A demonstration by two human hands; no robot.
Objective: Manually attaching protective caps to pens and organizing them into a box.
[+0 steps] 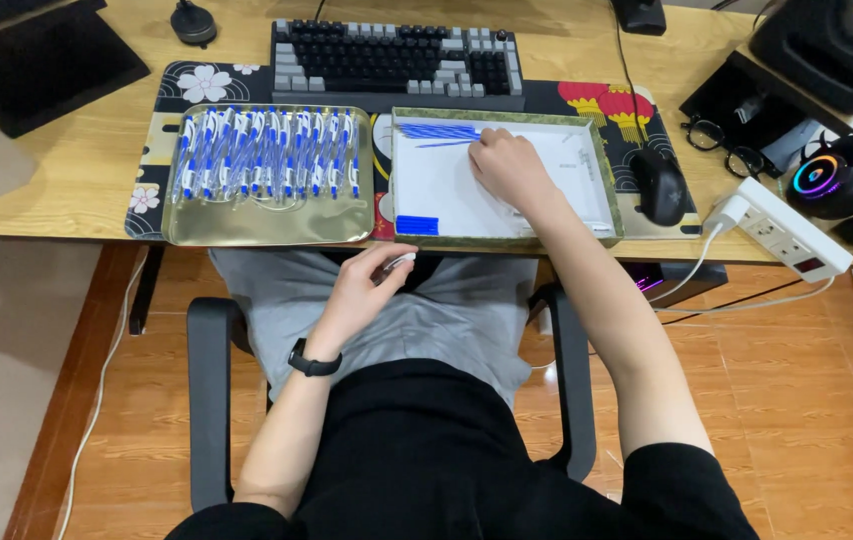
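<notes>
Two trays sat side by side on the wooden tabletop (67, 160), which carried everything in view. The gold tray (267, 228), toward nine o'clock from the person's lap, held a long row of blue-and-white pens (267, 160) laid parallel. The white-lined tray (602, 170), toward one o'clock, held a bundle of blue refills (437, 131) near its far edge and a cluster of small blue caps (417, 225) at its near left corner. A grey-and-black keyboard (397, 55) lay at twelve o'clock beyond both trays, and a black mouse (660, 185) sat at three o'clock beside the white-lined tray. The right hand (509, 165) rested inside that tray with fingers curled downward just beside the refills; whether it gripped anything could not be told. The left hand (362, 285) hovered over the lap below the tabletop edge, fingers pinched around a small pale pen part (399, 263). That part looked light, stiff and smooth, likely slippery plastic, so a fingertip pinch along its middle seemed the surest hold. The refills appeared thin and slightly flexible, best lifted singly near one end.
</notes>
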